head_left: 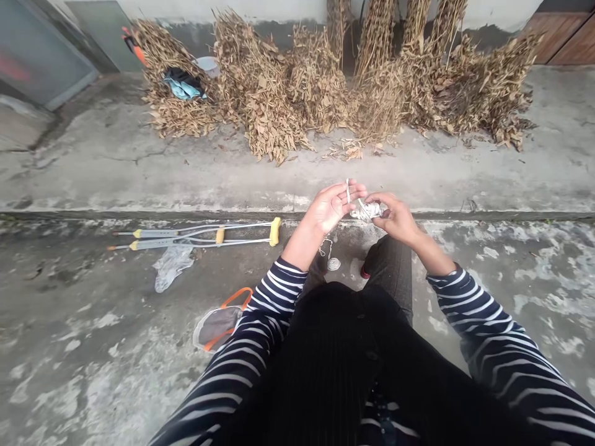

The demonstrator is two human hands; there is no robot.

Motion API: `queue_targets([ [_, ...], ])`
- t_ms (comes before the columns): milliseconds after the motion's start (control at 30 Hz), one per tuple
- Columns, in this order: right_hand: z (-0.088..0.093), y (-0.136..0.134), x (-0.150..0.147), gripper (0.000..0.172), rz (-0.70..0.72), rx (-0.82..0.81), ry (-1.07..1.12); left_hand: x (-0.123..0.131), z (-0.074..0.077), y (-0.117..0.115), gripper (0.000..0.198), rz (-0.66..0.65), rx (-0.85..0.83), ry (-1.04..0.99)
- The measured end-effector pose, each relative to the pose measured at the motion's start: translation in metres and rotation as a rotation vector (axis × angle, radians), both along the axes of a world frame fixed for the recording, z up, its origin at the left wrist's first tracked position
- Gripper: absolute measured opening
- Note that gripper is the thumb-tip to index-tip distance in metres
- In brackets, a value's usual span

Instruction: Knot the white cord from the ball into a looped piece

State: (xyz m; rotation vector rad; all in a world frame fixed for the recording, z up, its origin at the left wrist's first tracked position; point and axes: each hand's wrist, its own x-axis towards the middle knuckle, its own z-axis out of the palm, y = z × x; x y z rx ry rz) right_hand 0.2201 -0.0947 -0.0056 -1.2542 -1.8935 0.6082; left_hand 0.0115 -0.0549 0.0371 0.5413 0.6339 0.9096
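White cord wound into a small ball (367, 212) sits between the two hands in the head view, above the edge of a concrete step (139, 215) and closer to the right hand (396, 218). The right hand is curled, its fingers and thumb closed on the ball. The left hand (328, 207) is half open, palm up with fingers spread, and its fingertips are just beside the ball. A thin white strand (348, 191) stands up by those fingers; whether they grip it is hard to tell. Below the hands, a loop of thin thread (326, 248) hangs near a small round white object (333, 264) on the ground, beside the knee of the black trousers (390, 266). Both arms wear navy-and-white striped sleeves (274, 297).

To the near left lie a pair of aluminium crutches (195, 236) with yellow grips, a crumpled clear plastic bag (171, 266) and a grey face mask (218, 326) with orange straps. Along the far wall, bundles of dried bean plants (320, 80) stand leaning, with a blue cloth (183, 83) lying on the leftmost bundle. A wooden door (567, 37) shows at far right.
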Motion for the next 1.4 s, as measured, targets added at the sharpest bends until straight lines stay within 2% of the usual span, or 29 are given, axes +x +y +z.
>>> queue_targets([
  [100, 0.006, -0.006, -0.002, 0.045, 0.006, -0.137, 0.077, 0.002, 0.006, -0.001, 0.030, 0.034, -0.024, -0.022],
  [167, 0.010, -0.008, -0.004, 0.042, 0.038, -0.164, 0.117, 0.003, 0.008, -0.003, 0.034, 0.036, -0.019, -0.035],
  [433, 0.020, -0.008, -0.003, 0.044, 0.224, -0.176, 0.108, 0.002, 0.000, 0.005, 0.022, -0.018, 0.054, 0.031],
  [533, 0.019, -0.009, -0.002, 0.043, 0.229, -0.224, 0.113, -0.003, -0.008, 0.014, 0.015, -0.057, 0.092, 0.109],
  [600, 0.019, -0.011, -0.003, 0.040, 0.194, -0.289, 0.194, -0.010, -0.015, 0.020, 0.012, -0.071, 0.124, 0.175],
  [733, 0.020, -0.013, -0.002, 0.035, 0.200, -0.448, 0.433, -0.029, -0.027, 0.032, 0.019, -0.155, 0.232, 0.328],
  [833, 0.022, -0.013, 0.000, 0.035, 0.235, -0.550, 0.554, -0.040, -0.033, 0.040, 0.024, -0.230, 0.321, 0.532],
  [900, 0.022, -0.011, 0.001, 0.037, 0.252, -0.589, 0.617, -0.042, -0.035, 0.044, 0.023, -0.266, 0.360, 0.654],
  [1000, 0.020, -0.010, 0.002, 0.038, 0.262, -0.617, 0.698, -0.039, -0.040, 0.047, 0.021, -0.313, 0.400, 0.725],
  [1100, 0.018, -0.010, 0.002, 0.039, 0.268, -0.658, 0.755, -0.030, -0.048, 0.041, 0.007, -0.286, 0.407, 0.696],
  [1133, 0.018, -0.010, 0.003, 0.040, 0.266, -0.672, 0.772, -0.026, -0.051, 0.037, 0.007, -0.259, 0.409, 0.654],
  [1200, 0.017, -0.009, 0.003, 0.040, 0.250, -0.694, 0.799, -0.017, -0.055, 0.026, 0.021, -0.228, 0.417, 0.533],
  [1300, 0.016, -0.007, 0.006, 0.043, 0.225, -0.717, 0.814, -0.002, -0.060, 0.010, 0.029, -0.248, 0.427, 0.357],
  [1400, 0.014, -0.004, 0.011, 0.043, 0.221, -0.756, 0.824, 0.011, -0.062, 0.002, 0.029, -0.209, 0.429, 0.325],
])
